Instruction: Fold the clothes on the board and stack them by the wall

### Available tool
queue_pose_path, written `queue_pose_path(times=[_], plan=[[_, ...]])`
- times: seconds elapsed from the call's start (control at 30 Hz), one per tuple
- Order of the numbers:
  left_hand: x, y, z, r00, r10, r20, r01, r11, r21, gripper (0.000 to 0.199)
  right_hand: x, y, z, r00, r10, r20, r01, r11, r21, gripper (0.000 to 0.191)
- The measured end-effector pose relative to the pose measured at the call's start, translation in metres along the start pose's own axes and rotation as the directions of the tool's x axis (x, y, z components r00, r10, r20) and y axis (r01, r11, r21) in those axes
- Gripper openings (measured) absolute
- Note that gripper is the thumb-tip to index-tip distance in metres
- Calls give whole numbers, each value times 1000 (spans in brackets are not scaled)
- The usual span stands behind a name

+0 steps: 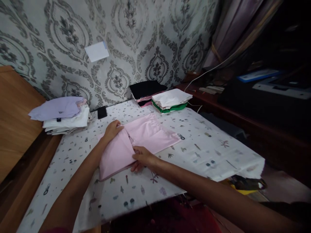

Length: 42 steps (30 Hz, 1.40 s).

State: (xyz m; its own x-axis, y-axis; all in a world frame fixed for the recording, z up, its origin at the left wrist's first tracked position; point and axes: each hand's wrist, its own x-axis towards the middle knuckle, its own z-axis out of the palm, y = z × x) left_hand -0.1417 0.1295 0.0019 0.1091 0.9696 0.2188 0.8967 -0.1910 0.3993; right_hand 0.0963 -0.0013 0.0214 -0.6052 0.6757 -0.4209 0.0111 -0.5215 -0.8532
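A pale pink garment [153, 129] lies partly folded in the middle of the covered table. Its left part is doubled over toward the right, and the right edge looks gathered. My left hand [113, 130] holds the far corner of the folded layer, its fingers bent over the cloth. At the near end of the same folded edge, my right hand [143, 157] pinches the fabric between thumb and fingers. Some of the right fingers show below the garment's near edge. Whether the garment is trousers or a top, I cannot tell.
A clothes pile with a lilac piece [57, 108] on top stands at the left, near a black phone [102, 112]. Farther back are a pile topped with black cloth [147, 89] and a white-and-green pile [172, 98]. A wooden panel [18, 119] borders the left side.
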Motion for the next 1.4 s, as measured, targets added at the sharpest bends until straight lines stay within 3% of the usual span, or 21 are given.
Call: queue_pose_path(times=[0.17,0.27,0.37,0.47,0.6,0.77,0.97,1.2,1.3,1.4], plan=[[-26,4,-2,996,60,-64,-56,996,72,36,0,-1,-1,1000,21,4,-21,1000,-8,33],[-43,7,3,993,119,-7,-117,986,119,42,-1,-2,-1,1000,19,19,-19,1000,2,35],[-52,6,11,994,93,63,-102,983,152,51,0,-1,-2,999,13,34,-14,1000,20,39],[-45,2,13,996,80,42,-83,992,90,49,1,1,-4,999,1,53,-3,1000,27,39],[-19,-5,9,999,20,-34,-19,999,28,33,3,3,-6,998,0,69,-2,999,33,34],[5,-7,10,998,-28,-49,28,1000,-2,21,4,2,-7,997,3,83,-6,999,38,31],[7,-2,8,999,-29,-27,28,999,-25,15,2,-1,-7,997,11,78,-15,999,49,37],[10,4,0,1000,-25,19,26,999,-22,16,0,-2,-4,1000,22,23,-23,998,52,59],[5,11,4,998,-52,19,51,998,25,15,0,-2,-3,999,43,9,-44,998,51,55],[-4,18,6,998,-59,0,58,995,82,28,0,-1,-4,999,39,18,-40,998,57,46]])
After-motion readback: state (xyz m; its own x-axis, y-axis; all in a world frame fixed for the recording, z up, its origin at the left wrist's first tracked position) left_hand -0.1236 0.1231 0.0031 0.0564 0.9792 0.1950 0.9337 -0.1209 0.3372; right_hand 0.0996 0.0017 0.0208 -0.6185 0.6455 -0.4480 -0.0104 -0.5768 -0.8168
